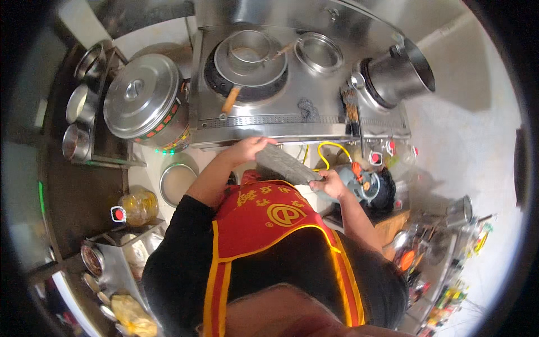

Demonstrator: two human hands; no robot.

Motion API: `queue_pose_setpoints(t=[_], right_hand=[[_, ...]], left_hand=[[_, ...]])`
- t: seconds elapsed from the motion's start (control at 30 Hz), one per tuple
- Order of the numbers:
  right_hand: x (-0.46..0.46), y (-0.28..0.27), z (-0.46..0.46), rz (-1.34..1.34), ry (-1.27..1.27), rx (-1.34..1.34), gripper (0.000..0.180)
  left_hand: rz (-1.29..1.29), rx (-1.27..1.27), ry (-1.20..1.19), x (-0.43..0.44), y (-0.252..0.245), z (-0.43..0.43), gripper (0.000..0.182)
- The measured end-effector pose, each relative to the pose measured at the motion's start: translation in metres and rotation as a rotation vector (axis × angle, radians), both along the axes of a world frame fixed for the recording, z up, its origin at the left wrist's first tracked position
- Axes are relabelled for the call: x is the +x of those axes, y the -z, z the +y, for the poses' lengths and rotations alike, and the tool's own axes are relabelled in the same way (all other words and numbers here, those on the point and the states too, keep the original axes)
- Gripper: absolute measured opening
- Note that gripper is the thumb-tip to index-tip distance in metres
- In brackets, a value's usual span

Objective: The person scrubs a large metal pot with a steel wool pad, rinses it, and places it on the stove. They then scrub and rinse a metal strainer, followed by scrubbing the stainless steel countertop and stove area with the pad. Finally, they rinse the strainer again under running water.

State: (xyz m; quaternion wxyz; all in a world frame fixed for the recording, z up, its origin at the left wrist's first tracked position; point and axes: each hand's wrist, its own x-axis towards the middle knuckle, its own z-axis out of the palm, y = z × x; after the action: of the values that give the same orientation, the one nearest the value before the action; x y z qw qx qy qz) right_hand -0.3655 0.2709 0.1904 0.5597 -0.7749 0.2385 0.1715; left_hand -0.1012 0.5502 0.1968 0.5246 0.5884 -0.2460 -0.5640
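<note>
A folded grey cloth (288, 163) stretches between my two hands, in front of my red apron (257, 223) with yellow trim. My left hand (249, 151) grips its upper left end, close to the front edge of the stainless steel stove (269, 132). At the lower right end, my right hand (330, 183) pinches the cloth between thumb and fingers. Beyond the cloth, a pan with a wooden handle (230, 100) rests over the left burner, holding a cylindrical metal strainer (249, 47). A dark mesh scrubber (308, 109) lies on the stove top.
To the left stands a large lidded steel barrel (142, 97), with a basin of cloudy liquid (178, 184) on the floor. A gas cylinder (370, 187) with a yellow hose (326, 153) is at right. A tall pot (398, 78) and bamboo brush (350, 105) occupy the stove's right side.
</note>
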Motion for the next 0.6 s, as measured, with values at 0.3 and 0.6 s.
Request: queue_pose_setpoints(t=[0.3,0.6], right_hand=[[0.000,0.061,0.029,-0.080,0.622,0.699,0.084],[0.023,0.072,0.066,-0.204,-0.372,-0.233,0.040]], left_hand=[[0.358,0.292,-0.474,-0.081,0.086,0.010,0.078],[-0.730,0.337,0.103,-0.105,0.085,0.052,0.055]])
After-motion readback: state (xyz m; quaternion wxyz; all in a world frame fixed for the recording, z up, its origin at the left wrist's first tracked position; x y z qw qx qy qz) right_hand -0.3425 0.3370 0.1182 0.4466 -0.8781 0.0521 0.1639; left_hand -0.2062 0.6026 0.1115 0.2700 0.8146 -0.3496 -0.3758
